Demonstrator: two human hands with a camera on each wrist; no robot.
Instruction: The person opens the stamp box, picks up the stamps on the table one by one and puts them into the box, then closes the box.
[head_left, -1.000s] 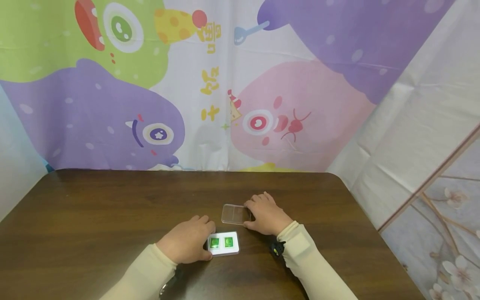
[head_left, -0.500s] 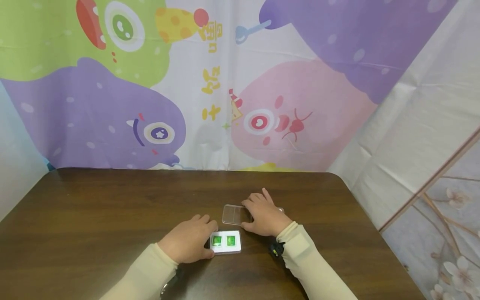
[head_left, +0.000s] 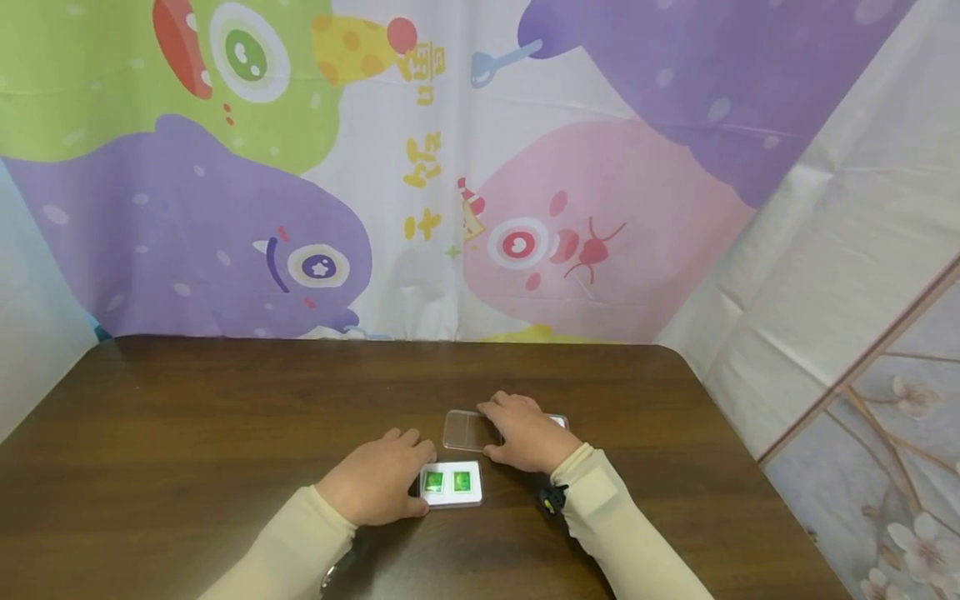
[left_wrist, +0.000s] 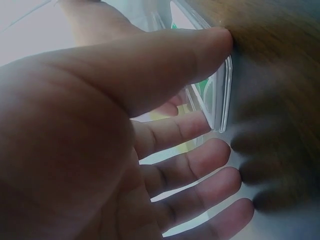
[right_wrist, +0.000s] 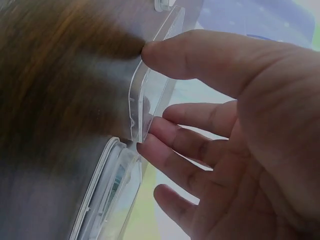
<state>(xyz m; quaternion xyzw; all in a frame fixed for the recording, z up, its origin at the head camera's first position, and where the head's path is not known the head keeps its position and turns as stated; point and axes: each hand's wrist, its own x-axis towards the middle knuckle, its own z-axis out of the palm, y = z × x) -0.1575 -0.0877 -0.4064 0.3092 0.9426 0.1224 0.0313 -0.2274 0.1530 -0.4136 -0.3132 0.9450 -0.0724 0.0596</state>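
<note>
In the head view my left hand (head_left: 375,482) holds the left end of a flat clear plastic case (head_left: 447,498) lying on the table. Two small green pictures show on its white insert. From the left wrist view, thumb and index finger span the case (left_wrist: 220,97) at opposite edges, the other fingers beside it. My right hand (head_left: 528,433) grips a clear plastic lid (head_left: 459,430) behind the case, thumb on the near edge and fingertips at the far one. The lid's right end is hidden under that hand.
A second clear case (head_left: 558,421) with a white insert lies right of the lid, mostly hidden by the right hand. The brown wooden table (head_left: 225,417) stretches to a cartoon-printed curtain (head_left: 420,300) at the back. A pale floral curtain (head_left: 847,333) hangs on the right.
The case with green pictures has shifted slightly right with the left hand. My right hand has moved slightly left over the lid, its raised finger now lowered, uncovering the second case's end.
</note>
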